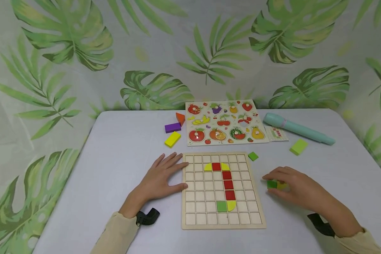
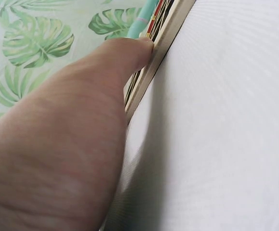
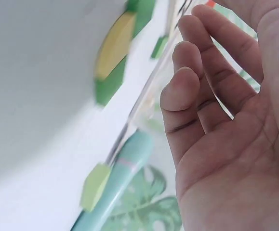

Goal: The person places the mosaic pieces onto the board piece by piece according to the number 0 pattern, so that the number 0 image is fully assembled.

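Note:
A wooden grid board (image 1: 199,195) lies on the table. Red squares (image 1: 228,184), yellow quarter-round pieces (image 1: 231,205) and a green square (image 1: 221,206) sit in its cells. My left hand (image 1: 158,179) lies spread at the board's left edge, thumb and a fingertip touching the frame. Right of the board, my right hand (image 1: 300,188) hovers over a green piece (image 1: 272,184) and a yellow piece (image 1: 282,185). Its fingers (image 3: 179,96) are loosely bent with nothing between them. In the right wrist view, the yellow piece (image 3: 116,45) lies between green pieces, apart from the fingers.
Behind the board are a fruit puzzle (image 1: 220,123), a small pattern card (image 1: 277,134) and a teal pen-shaped object (image 1: 300,129). A light green block (image 1: 298,146), green square (image 1: 253,156), yellow block (image 1: 173,139), purple block (image 1: 173,127) and orange piece (image 1: 180,119) lie around.

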A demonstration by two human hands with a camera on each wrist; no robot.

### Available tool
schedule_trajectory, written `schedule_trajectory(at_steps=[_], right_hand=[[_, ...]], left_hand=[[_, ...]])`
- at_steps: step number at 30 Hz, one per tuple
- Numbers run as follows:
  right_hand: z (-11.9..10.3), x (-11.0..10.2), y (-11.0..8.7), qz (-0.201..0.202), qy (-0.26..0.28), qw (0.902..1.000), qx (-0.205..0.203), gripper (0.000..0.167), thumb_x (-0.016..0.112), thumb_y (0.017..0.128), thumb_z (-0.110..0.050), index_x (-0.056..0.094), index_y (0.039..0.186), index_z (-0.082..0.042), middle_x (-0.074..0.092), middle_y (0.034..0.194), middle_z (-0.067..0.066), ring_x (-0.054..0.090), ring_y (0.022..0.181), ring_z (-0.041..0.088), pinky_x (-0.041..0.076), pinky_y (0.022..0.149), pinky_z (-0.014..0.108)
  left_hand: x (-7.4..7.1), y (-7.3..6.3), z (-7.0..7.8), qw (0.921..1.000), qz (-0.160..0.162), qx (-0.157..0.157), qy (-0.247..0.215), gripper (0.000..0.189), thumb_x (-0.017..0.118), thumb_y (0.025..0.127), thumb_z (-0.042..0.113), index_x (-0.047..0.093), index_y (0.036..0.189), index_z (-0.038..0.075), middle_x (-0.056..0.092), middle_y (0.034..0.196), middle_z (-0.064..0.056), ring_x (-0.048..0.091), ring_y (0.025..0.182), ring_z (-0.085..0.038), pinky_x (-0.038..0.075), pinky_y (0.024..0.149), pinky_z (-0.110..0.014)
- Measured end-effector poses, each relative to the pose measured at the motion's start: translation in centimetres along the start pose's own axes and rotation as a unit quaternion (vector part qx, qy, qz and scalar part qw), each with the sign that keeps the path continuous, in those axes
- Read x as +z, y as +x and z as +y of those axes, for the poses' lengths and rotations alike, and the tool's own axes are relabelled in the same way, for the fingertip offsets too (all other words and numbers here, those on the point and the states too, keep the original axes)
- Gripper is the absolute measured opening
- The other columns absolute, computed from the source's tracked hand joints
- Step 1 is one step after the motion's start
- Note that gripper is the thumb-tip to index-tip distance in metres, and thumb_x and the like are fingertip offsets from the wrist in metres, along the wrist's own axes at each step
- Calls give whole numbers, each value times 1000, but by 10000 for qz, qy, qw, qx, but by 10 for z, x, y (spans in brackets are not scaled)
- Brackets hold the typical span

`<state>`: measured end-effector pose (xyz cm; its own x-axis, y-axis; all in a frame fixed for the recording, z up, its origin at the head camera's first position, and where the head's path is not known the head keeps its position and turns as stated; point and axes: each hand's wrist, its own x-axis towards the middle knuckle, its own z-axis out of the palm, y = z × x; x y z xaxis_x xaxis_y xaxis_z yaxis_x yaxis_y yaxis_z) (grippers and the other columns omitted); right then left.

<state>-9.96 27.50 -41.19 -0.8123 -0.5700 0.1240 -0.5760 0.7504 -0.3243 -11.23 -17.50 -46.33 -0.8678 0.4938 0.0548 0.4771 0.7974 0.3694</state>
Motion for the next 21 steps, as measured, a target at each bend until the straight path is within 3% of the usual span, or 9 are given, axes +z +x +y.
schedule_trajectory(at_steps=[9,15,21], right_hand=[[26,-2,-17,-73,1,9999,121,39,91,77,-17,76,113,-23,69,108,-14,60,90,1,56,73,25],[31,-4,-20,-526,126,9969,568,34,86,82,-15,76,114,-21,66,105,-16,51,83,-3,51,67,24],[31,-3,-25,-540,95,9957,751,30,86,82,-17,76,110,-21,64,96,-20,50,79,-4,49,65,22]], left_hand=[[1,1,-1,10000,-11,-10,50,73,62,91,67,49,154,32,31,169,3,22,159,-20,8,131,-48],[2,0,-2,10000,-4,19,-5,74,63,91,67,49,154,32,30,169,3,20,159,-19,8,131,-48],[2,1,-2,10000,-35,4,3,74,62,91,67,48,155,32,29,170,4,20,159,-19,7,131,-48]])
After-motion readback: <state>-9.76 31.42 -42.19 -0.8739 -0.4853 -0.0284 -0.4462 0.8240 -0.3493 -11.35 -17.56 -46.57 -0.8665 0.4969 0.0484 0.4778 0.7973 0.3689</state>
